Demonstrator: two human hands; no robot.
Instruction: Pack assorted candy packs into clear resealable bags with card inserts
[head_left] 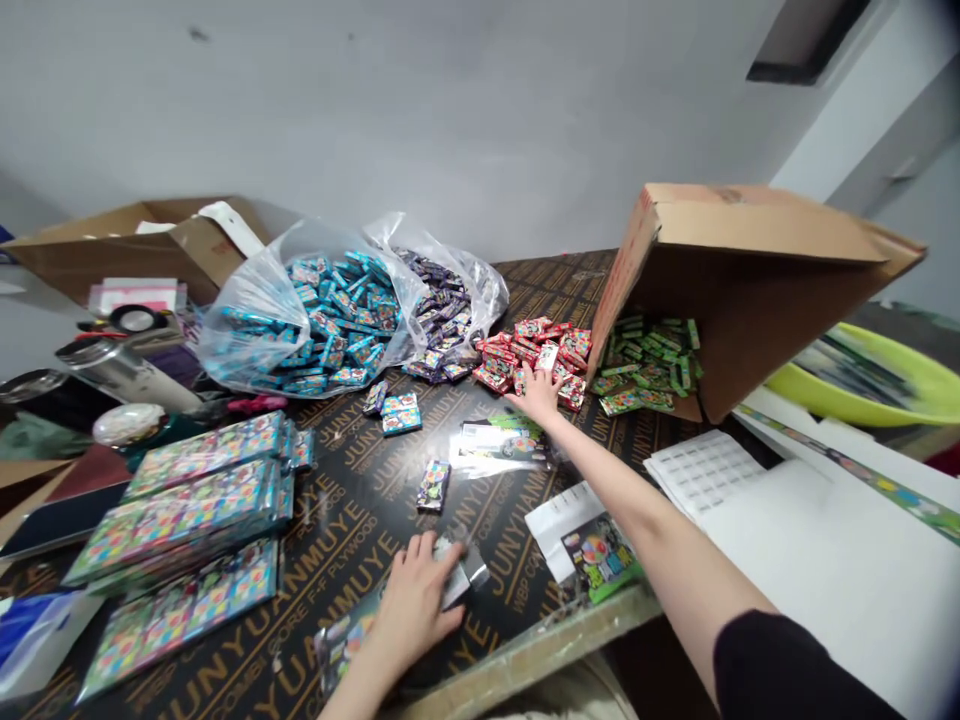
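My right hand (538,393) reaches into a pile of small red candy-like packets (495,368), its fingers apart and touching the ones at the front. My left hand (417,598) lies over a transparent printed plastic bag (351,640), fingers spread; part of the bag is hidden beneath it. Between the hands are a dark purple packet (433,486) and another transparent bag (499,445) with a printed card. Further left sit blue packets (401,413) beside a purple one (376,397). Close to my right forearm lies a printed bag (596,550) with a white flap.
Blue packets fill one plastic bag (247,340), purple ones another (491,290). A tipped cardboard box (757,225) holds green packets (649,360). Filled flat packs (187,510) are stacked left, near a metal tumbler (124,372). Papers (817,540) and a yellow-green basin (847,392) are at right.
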